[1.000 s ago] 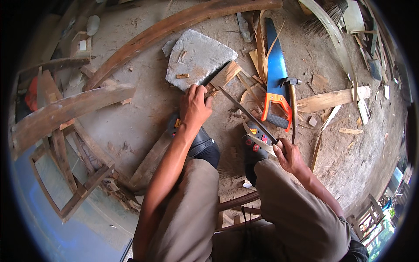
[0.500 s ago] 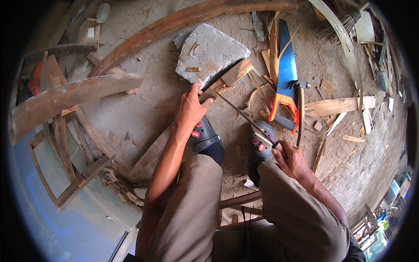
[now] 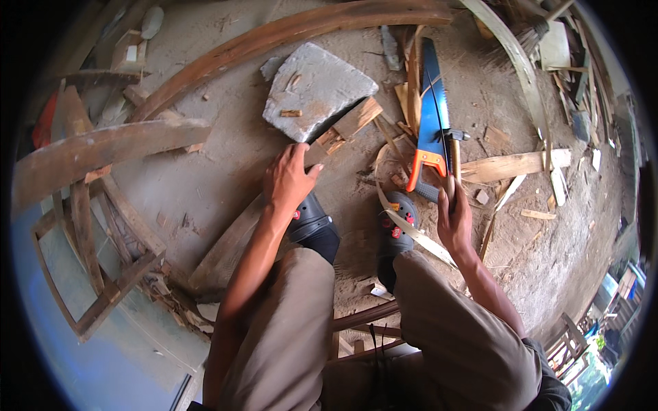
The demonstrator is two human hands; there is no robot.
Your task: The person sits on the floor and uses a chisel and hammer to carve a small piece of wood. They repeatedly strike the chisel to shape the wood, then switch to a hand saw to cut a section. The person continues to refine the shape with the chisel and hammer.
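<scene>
Wooden plank (image 3: 329, 140) lies on the floor against the stone (image 3: 315, 89); keep your left hand (image 3: 291, 179) flat on it, your right hand's (image 3: 454, 222) grip closed round the tool (image 3: 449, 168).

A rough woodworking yard is shown: a dirt floor (image 3: 226, 171) is strewn with wood scraps (image 3: 510, 164) and shavings, curved timbers (image 3: 301, 31) are laid about, and a handsaw (image 3: 433, 116) is seen beside a flat stone (image 3: 315, 89).

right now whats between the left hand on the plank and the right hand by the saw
In the head view, between the left hand and right hand lie sawdust-strewn ground, wood scraps and a dark shoe's toe.
</scene>
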